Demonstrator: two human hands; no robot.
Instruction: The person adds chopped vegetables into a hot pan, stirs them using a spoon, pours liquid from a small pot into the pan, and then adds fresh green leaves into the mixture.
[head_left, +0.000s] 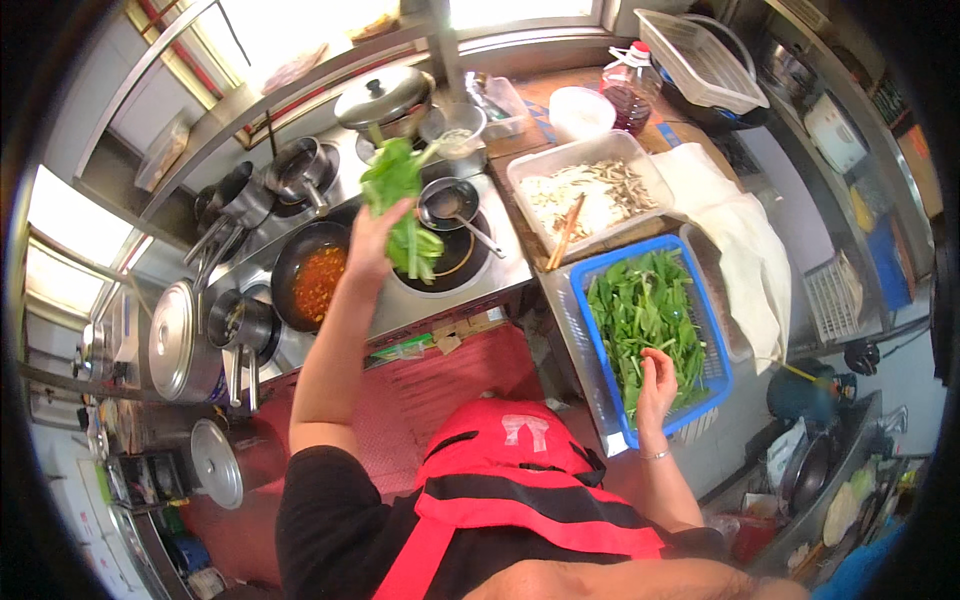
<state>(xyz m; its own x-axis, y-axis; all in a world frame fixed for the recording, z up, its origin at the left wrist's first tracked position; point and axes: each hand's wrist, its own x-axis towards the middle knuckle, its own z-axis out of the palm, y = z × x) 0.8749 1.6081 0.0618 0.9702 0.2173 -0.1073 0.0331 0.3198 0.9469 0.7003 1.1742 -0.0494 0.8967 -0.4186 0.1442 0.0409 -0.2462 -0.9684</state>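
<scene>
My left hand (373, 238) grips a bunch of leafy greens (395, 176) and holds it above the stove. Below and right of that bunch, a small dark ladle or pan (448, 202) rests over a round burner (450, 259). Left of my forearm, a black frying pan (289, 259) contains a chunky red-orange sauce (319, 283). My right hand (657, 386) hovers over or touches the near part of a blue plastic basket (724, 375). Cut leafy greens (649, 307) fill the basket. The right fingers are loosely curled, and I see nothing gripped in them.
Beyond the basket stands a white plastic tub (517, 187) of pale strips, with wooden tongs or chopsticks (568, 232) on its edge. A white cloth (739, 217) drapes the right side. Several saucepans (238, 319) and a lidded pot (171, 341) crowd the stove's left. A lidded pan (384, 97) sits behind.
</scene>
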